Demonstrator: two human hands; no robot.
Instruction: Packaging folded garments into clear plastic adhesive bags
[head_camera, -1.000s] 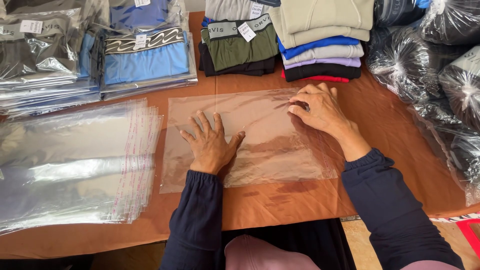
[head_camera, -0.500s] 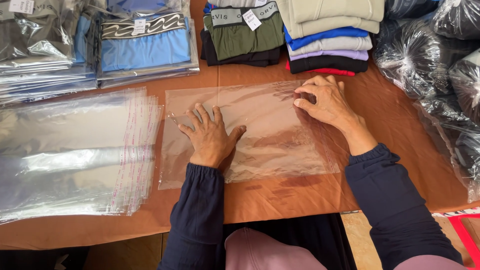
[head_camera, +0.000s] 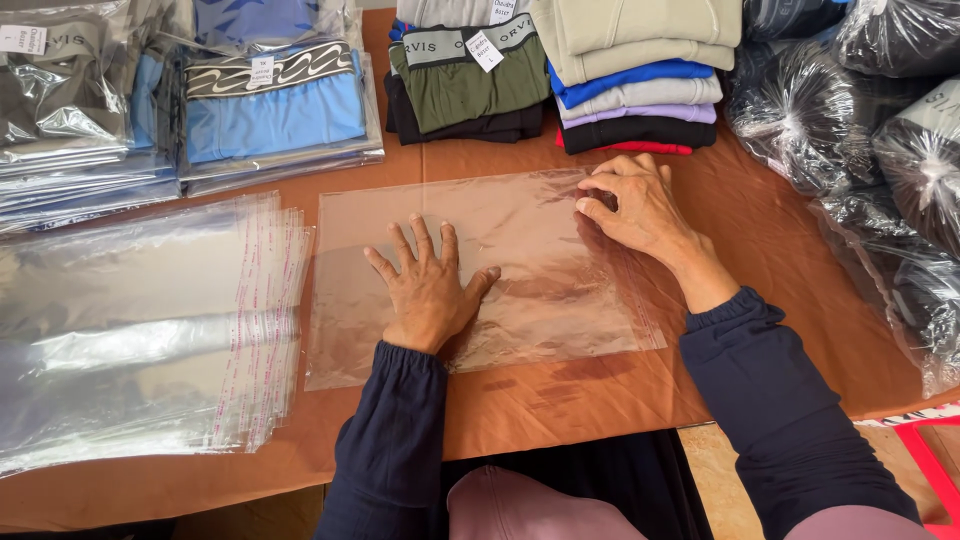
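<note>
A clear plastic bag (head_camera: 540, 250) lies flat on the brown table (head_camera: 560, 400) in front of me. My left hand (head_camera: 430, 285) rests palm down on its middle, fingers spread, pressing it flat. My right hand (head_camera: 640, 205) is at the bag's upper right corner, its fingers curled and pinching the bag's edge there. Both arms wear dark blue sleeves.
A stack of empty clear bags (head_camera: 130, 330) lies at the left. Bagged blue and dark garments (head_camera: 270, 110) sit at the back left, folded garments (head_camera: 560, 70) in several colours at the back centre. Bundles in clear wrap (head_camera: 880, 130) crowd the right side.
The view has shifted slightly. My left hand stays flat on the bag, and my right hand remains at the bag's upper right edge with the fingers curled a little more.
</note>
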